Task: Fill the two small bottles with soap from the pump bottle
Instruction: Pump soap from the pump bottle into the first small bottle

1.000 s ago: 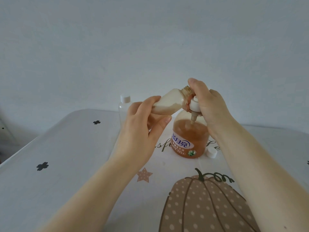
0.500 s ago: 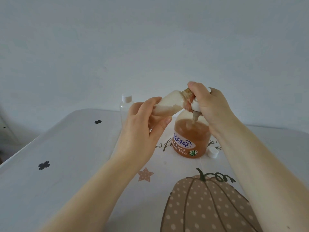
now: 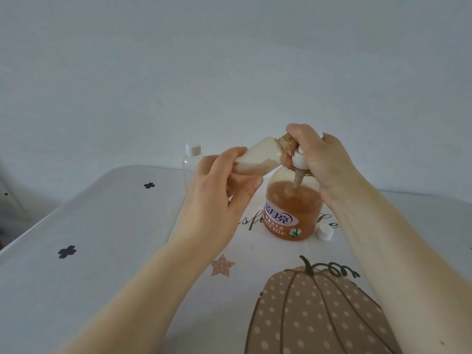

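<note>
The pump bottle (image 3: 293, 208), clear with orange soap and a blue-and-white label, stands on the table at centre. My right hand (image 3: 321, 159) is closed over its white pump head (image 3: 299, 159). My left hand (image 3: 217, 198) holds a small bottle (image 3: 258, 158) tilted almost sideways, its open threaded neck pressed against the pump spout; it looks filled with pale, cloudy soap. A second small clear bottle (image 3: 192, 162) with a white cap stands upright behind my left hand, partly hidden by it.
A loose white cap (image 3: 325, 231) lies on the table just right of the pump bottle. The white tablecloth (image 3: 102, 251) carries a dotted pumpkin print (image 3: 316, 312), a star and small dark clovers. A plain wall stands behind the table's far edge.
The view has shifted slightly; both hands hold the same grips. My right hand has pressed a little lower on the pump head, with the small bottle's neck still at the spout.
</note>
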